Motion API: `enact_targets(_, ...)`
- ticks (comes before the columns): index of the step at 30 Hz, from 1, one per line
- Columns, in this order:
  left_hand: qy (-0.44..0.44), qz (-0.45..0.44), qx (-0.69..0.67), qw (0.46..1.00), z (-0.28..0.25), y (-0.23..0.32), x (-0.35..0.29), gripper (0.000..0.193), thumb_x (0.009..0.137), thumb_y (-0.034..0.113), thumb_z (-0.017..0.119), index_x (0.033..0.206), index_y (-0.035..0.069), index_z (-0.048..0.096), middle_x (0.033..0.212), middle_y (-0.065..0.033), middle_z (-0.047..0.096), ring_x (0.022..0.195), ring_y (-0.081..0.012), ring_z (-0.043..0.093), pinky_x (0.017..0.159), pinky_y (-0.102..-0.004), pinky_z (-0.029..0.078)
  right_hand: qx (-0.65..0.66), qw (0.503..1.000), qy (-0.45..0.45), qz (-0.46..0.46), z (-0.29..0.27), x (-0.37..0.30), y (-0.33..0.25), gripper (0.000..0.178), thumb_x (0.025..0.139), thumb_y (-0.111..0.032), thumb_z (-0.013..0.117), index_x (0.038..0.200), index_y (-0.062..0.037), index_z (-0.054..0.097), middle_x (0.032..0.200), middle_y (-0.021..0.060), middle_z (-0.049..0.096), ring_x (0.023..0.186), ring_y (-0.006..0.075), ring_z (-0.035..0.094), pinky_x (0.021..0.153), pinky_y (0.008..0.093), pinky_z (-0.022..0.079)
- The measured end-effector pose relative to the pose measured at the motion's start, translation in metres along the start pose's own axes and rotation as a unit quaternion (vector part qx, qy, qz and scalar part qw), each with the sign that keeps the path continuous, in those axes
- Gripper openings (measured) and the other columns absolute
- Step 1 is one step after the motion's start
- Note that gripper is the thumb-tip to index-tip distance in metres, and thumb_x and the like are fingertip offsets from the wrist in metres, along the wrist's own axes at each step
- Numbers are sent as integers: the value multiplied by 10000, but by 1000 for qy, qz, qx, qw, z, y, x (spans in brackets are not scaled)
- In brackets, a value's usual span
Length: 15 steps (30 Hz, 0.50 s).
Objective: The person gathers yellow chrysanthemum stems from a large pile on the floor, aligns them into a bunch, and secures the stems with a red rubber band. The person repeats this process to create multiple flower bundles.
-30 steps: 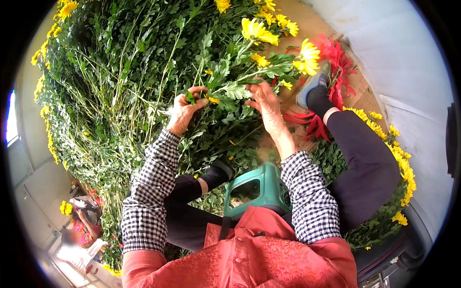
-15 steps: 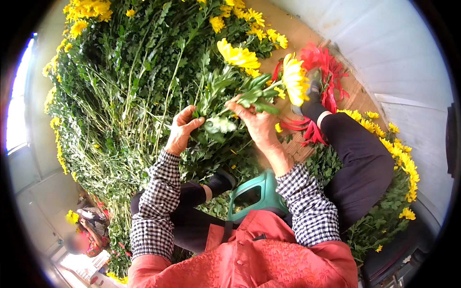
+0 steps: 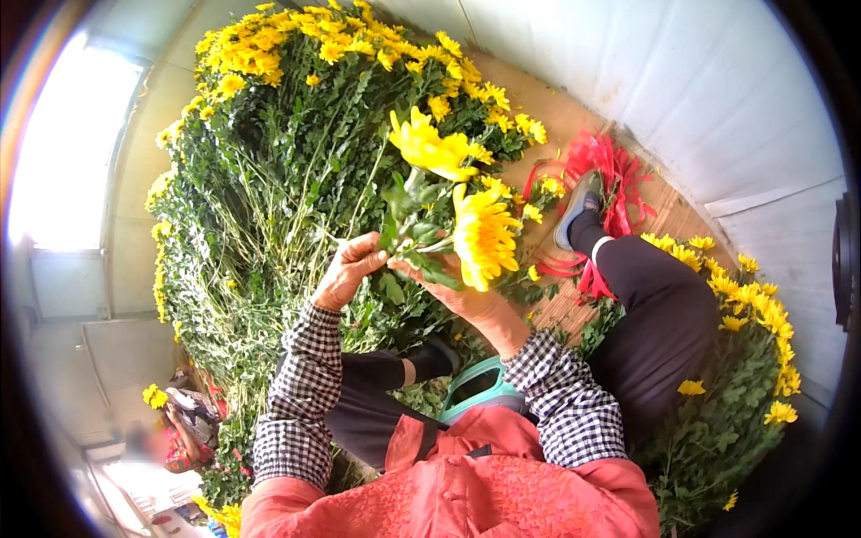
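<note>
My right hand (image 3: 466,300) grips a small bunch of yellow chrysanthemums (image 3: 466,211) by the leafy stems, with the big blooms raised close to the camera. My left hand (image 3: 348,267) pinches the same stems just left of the right hand, fingers closed on the green leaves. Both sleeves are black-and-white checked. Behind the hands lies a large heap of cut yellow flowers (image 3: 296,152) with long green stems.
A teal plastic stool (image 3: 480,386) sits under me between my dark-trousered legs. Red ribbon ties (image 3: 610,170) lie on the wooden board by my shoe (image 3: 578,208). More yellow flowers (image 3: 744,359) are piled at the right. A white wall rises at the upper right.
The bunch has been lifted from the heap toward the camera, and the blooms now look larger. Both hands rose with it, and the view tilted up to show more of the heap's flower heads.
</note>
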<state>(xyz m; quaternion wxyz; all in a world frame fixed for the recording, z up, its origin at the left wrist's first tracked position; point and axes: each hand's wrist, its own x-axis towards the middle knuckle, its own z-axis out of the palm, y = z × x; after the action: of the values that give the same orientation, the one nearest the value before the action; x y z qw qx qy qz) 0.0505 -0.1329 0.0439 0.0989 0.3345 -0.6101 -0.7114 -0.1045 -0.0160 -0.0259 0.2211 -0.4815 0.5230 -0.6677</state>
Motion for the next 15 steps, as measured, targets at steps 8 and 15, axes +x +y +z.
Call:
enact_targets(8,-4,13,34,999,36,8,-12,181,900,125,627,1044,31,686,966,-5,685,878,-70,604,818,-218,479,25,994,-102,-34,-33,10,-16,409,840,-218,661,1181,-26,541,1152,104,576,1093,229,545,912,376,442)
enact_targets(15,-106,53,30,993,19,9,-13,207,812,135,671,948,-21,693,951,-6,649,925,-111,547,867,-263,413,-50,989,9,-140,-11,-22,-46,359,814,-144,606,1165,-72,587,1207,129,580,1141,349,527,992,475,382)
